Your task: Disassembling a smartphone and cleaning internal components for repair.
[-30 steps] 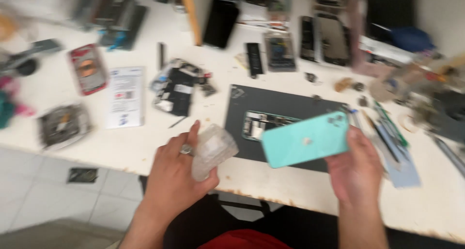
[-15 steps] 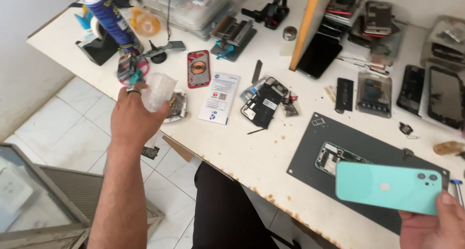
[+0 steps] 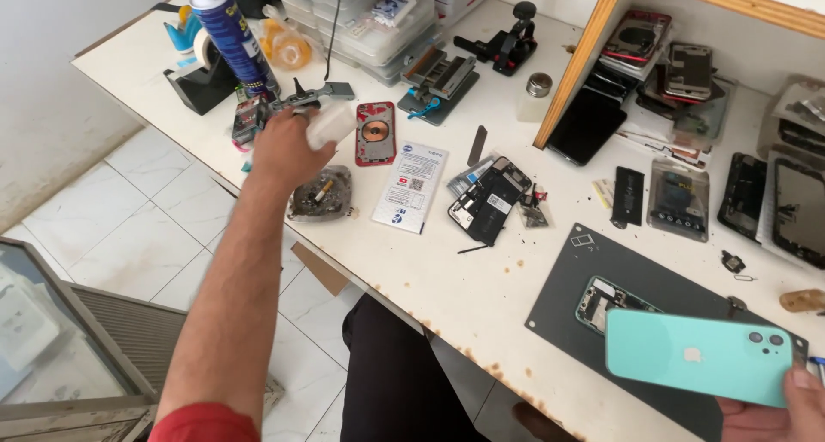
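Mint-green phone back cover (image 3: 698,356) sits at lower right, pinched at its right edge by right hand (image 3: 773,408), over the dark work mat (image 3: 559,309) where an opened phone body (image 3: 606,300) lies. Left hand (image 3: 288,146) reaches far left across the white table (image 3: 430,279), fingers closed on a crumpled clear plastic piece (image 3: 329,124), above the ashtray (image 3: 322,193), near a red phone back (image 3: 375,133) and blue spray can (image 3: 228,38).

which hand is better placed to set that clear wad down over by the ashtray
Left. The left hand already holds the clear wad and is stretched out just above the ashtray. The right hand is at the bench's far end, holding the mint-green phone back.
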